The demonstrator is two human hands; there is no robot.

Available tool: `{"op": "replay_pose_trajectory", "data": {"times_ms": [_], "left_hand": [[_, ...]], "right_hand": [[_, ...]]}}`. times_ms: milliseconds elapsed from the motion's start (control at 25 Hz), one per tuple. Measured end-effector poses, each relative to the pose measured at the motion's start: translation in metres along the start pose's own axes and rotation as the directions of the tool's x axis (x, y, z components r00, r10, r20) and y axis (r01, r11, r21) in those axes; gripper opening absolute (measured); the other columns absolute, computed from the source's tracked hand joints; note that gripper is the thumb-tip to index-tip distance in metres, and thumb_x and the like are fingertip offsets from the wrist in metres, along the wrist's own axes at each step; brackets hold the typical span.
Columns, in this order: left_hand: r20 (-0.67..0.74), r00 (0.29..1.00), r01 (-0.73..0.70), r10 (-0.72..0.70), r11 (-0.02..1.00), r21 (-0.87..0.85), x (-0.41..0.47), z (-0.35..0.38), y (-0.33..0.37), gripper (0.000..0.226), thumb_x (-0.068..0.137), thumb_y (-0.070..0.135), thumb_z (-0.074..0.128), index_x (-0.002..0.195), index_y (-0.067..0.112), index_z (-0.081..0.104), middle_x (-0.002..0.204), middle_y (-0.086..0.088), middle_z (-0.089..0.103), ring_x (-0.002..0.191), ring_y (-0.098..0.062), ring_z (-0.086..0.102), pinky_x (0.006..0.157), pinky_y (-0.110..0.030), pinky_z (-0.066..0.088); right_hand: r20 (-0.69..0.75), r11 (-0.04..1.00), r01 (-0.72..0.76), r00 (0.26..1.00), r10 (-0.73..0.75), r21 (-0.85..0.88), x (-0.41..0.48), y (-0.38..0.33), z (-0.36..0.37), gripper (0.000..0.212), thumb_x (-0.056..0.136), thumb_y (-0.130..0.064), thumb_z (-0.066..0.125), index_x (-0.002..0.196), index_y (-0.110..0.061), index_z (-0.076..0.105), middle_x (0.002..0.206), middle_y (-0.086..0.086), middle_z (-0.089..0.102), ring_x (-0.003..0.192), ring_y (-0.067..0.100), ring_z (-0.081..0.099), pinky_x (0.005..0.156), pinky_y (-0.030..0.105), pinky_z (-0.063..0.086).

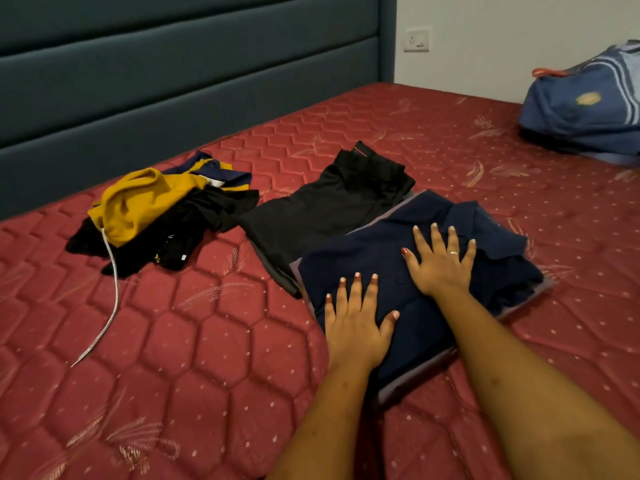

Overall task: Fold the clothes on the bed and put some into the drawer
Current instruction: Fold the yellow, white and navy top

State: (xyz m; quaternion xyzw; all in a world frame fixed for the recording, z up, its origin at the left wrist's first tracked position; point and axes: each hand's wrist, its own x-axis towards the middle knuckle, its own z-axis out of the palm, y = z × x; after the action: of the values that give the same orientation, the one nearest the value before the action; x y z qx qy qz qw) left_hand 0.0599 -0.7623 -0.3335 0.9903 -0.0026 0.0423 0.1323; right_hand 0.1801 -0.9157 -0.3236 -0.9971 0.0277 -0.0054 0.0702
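On our red bed (207, 358), a loose pile (162, 216) of clothes lies at left, with folded black trousers (329, 209) beside it. Our left hand (356, 323) and right hand (440, 261), fingers straight and spread, press flat on the folded navy shirt (363, 247), which overlaps the trousers' edge. A blue bag (585, 105) sits far right.
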Motion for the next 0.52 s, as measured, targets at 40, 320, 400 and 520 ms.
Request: {"op": "replay_pose_trajectory", "data": {"times_ms": [40, 320, 400, 520], "left_hand": [[0.057, 0.998, 0.011, -0.010, 1.000, -0.021, 0.000, -0.005, 0.000, 0.083, 0.081, 0.073, 0.001, 0.154, 0.032, 0.006, 0.162, 0.002, 0.002, 0.149, -0.022, -0.005, 0.117, -0.046, -0.006], [-0.170, 0.934, 0.323, -0.314, 0.946, 0.029, -0.022, -0.075, -0.085, 0.083, 0.074, 0.072, -0.003, 0.151, 0.041, -0.003, 0.162, 0.005, -0.007, 0.148, -0.024, -0.011, 0.110, -0.065, -0.004], [-0.244, 0.873, 0.445, -0.422, 0.895, 0.042, -0.032, -0.115, -0.139, 0.077, 0.083, 0.071, 0.008, 0.152, 0.038, -0.001, 0.162, 0.003, -0.006, 0.148, -0.025, -0.011, 0.109, -0.067, -0.005], [-0.347, 0.774, 0.572, -0.530, 0.820, 0.024, -0.047, -0.182, -0.208, 0.071, 0.095, 0.060, 0.032, 0.153, 0.035, 0.000, 0.161, 0.001, -0.011, 0.147, -0.026, -0.014, 0.108, -0.069, -0.001]], "right_hand": [[0.058, 1.000, -0.007, 0.998, 0.008, -0.022, 0.002, 0.000, -0.004, 0.066, 0.094, -0.067, 0.010, 0.152, -0.040, -0.003, 0.162, -0.005, -0.007, 0.147, 0.026, -0.014, 0.114, 0.057, -0.012], [-0.072, 0.985, 0.149, 0.987, -0.143, 0.085, -0.030, -0.070, -0.059, 0.071, 0.095, -0.066, 0.013, 0.153, -0.031, -0.007, 0.161, -0.003, -0.010, 0.147, 0.026, -0.016, 0.113, 0.059, -0.010], [-0.108, 0.957, 0.263, 0.962, -0.251, 0.123, -0.046, -0.123, -0.072, 0.070, 0.095, -0.065, 0.014, 0.153, -0.032, -0.006, 0.162, -0.004, -0.009, 0.147, 0.025, -0.015, 0.112, 0.059, -0.012], [-0.060, 0.900, 0.408, 0.913, -0.403, 0.154, -0.067, -0.217, -0.084, 0.068, 0.096, -0.064, 0.017, 0.153, -0.034, -0.003, 0.162, -0.006, -0.007, 0.147, 0.024, -0.015, 0.110, 0.062, -0.013]]}}
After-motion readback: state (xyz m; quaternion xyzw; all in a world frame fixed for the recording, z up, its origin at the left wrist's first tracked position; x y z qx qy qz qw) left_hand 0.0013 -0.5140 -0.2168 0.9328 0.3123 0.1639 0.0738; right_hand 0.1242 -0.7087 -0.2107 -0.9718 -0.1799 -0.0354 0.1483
